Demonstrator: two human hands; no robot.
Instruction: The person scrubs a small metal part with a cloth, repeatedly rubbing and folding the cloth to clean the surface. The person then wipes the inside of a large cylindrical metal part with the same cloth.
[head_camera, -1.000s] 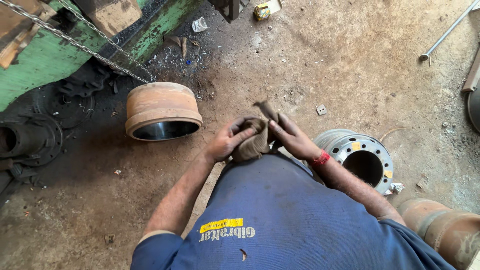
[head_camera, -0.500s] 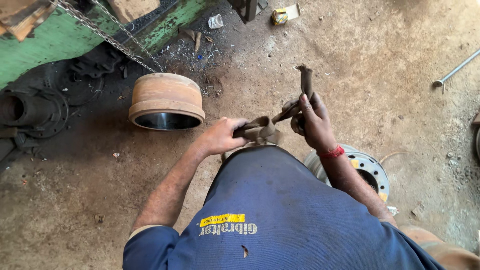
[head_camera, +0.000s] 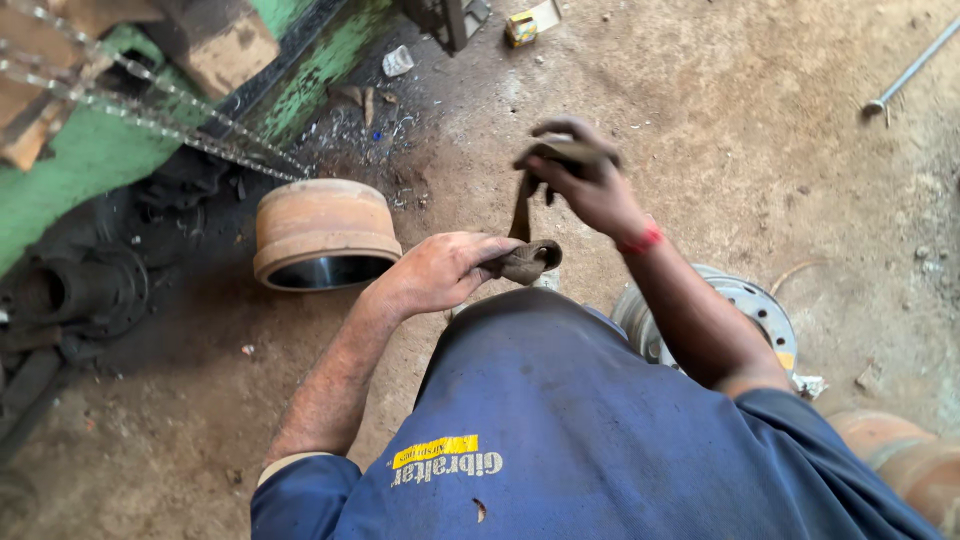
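while the floor is bare dirt and grit all round, the rusty drum lies on its side well to the left of the hands, and the silver wheel rim sits behind the right forearm. between them, over the blue-clad knee, the left hand is closed on the bunched lower end of a brown rag, its fingers curled over the wad. the right hand is raised above it, fingers pinched shut on the rag's upper end, so the cloth hangs taut as a strip between the two grips. by my judgement the rag is best kept taut and clear of the dirt, each hand holding near its own end.
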